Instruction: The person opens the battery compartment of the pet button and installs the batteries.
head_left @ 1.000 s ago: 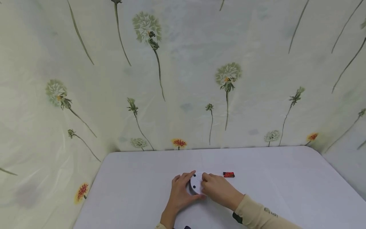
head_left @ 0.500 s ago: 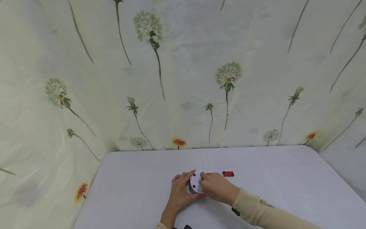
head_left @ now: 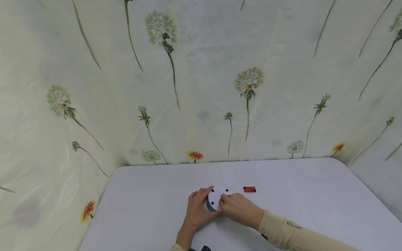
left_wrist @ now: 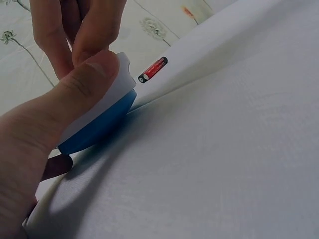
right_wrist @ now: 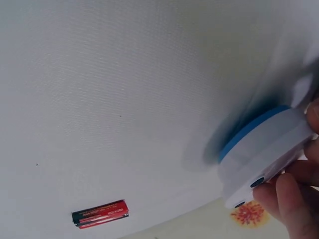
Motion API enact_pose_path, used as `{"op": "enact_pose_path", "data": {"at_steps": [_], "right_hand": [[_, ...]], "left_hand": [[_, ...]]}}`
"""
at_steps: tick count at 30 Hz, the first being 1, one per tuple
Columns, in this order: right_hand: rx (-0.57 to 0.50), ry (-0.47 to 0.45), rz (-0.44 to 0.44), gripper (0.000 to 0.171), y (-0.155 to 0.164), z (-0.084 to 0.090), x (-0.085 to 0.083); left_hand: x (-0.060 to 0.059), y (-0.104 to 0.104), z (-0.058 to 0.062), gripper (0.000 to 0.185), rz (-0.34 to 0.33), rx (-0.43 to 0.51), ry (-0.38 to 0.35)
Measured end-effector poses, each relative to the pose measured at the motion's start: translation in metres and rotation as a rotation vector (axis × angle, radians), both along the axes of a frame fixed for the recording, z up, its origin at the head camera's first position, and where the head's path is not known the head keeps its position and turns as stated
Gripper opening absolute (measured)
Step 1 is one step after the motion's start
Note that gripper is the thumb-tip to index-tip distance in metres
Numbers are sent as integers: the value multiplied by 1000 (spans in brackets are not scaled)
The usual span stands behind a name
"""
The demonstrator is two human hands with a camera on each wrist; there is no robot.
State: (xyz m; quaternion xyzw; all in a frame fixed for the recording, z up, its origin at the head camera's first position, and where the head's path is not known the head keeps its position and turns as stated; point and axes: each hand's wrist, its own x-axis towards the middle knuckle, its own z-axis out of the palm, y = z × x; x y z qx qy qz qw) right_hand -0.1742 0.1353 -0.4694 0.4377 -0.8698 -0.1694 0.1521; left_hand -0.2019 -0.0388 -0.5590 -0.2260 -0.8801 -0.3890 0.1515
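A round white device [head_left: 220, 191] with small holes and black feet on its face lies tilted on the white table. Its side has a blue band [right_wrist: 254, 128] near the table. My left hand [head_left: 198, 208] grips it from the left, with the thumb [left_wrist: 92, 77] along the near side and fingers at the far side. My right hand [head_left: 238, 208] has its fingers curled at the face's right part, the thumb and fingertips pinching there. The exact part between these fingertips is hidden. Beyond the right hand, two red and black batteries [head_left: 249, 189] lie side by side.
The white-covered table [head_left: 150, 202] has rounded far corners. Behind it hangs a pale cloth [head_left: 201, 87] printed with dandelions and orange flowers. Part of a dark object [head_left: 205, 248] shows at the bottom edge, near the left wrist.
My right hand has shifted slightly toward me across the device's face, uncovering another black foot at the upper right. My left hand keeps its grip. The batteries stay on the table.
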Motion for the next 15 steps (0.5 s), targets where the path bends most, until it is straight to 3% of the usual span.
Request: {"op": "enact_pose_path", "data": {"at_steps": [8, 15], "right_hand": [[14, 34, 7, 18, 2, -4, 0], [-95, -14, -38, 21, 3, -7, 1]], "left_hand": [[1, 1, 0, 83, 9, -4, -26], [2, 1, 0, 83, 22, -17, -32]]}}
